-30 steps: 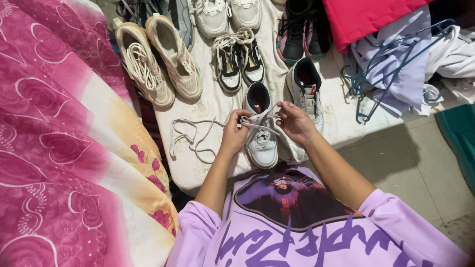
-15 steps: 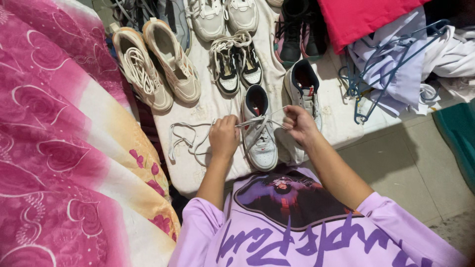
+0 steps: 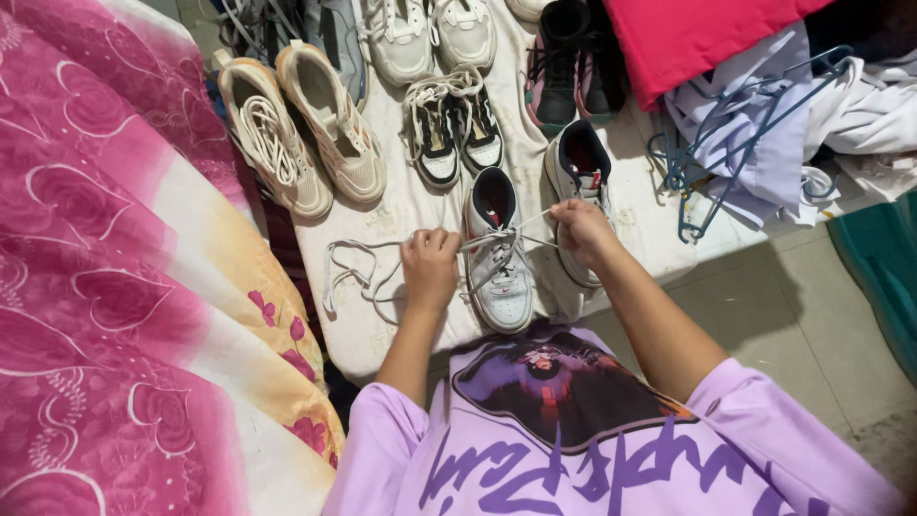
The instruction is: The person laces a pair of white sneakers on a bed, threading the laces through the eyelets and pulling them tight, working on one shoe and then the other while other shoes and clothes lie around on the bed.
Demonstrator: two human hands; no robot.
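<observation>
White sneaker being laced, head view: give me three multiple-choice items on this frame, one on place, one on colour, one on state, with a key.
1. Where is the white sneaker the hands work on?
A. on the floor
B. on the pale cloth, nearest the person
C. on the pink fabric

2. What colour is the lace?
A. white
B. black
C. red

3. What are the left hand and right hand doing?
A. resting flat
B. each gripping a lace end, pulled apart
C. holding a hanger

Key: B, it sits on the cloth at the near edge; A, the loose length is white; B, both fists are closed on taut lace.
</observation>
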